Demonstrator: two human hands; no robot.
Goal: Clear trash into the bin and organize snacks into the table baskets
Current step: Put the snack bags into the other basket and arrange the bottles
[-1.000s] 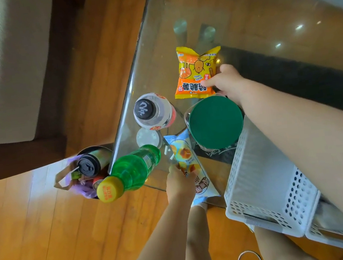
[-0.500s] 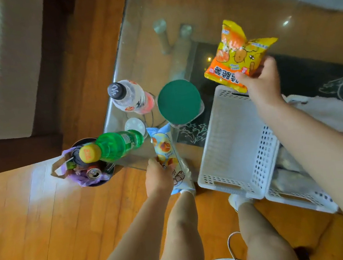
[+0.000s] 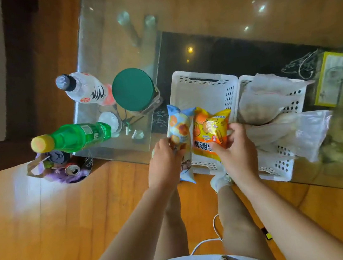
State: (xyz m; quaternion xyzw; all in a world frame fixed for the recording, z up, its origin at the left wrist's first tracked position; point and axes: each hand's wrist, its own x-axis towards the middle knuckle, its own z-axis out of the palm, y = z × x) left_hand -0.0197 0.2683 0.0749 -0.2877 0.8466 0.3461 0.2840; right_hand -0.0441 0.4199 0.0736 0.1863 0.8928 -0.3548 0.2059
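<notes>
I saw two baskets (image 3: 204,87) side by side on the tabletop (image 3: 112,40), bottles (image 3: 83,91) at their left, the bin (image 3: 63,169) on the floor beyond.

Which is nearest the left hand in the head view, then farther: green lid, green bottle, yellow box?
From the left hand:
1. Green lid, just beyond it on the table.
2. Green bottle, off to its left.
3. Yellow box, far right.

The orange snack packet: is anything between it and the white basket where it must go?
Nothing visible. The right hand holds the orange snack packet directly over the near end of the left white basket, whose floor shows bare.
</notes>
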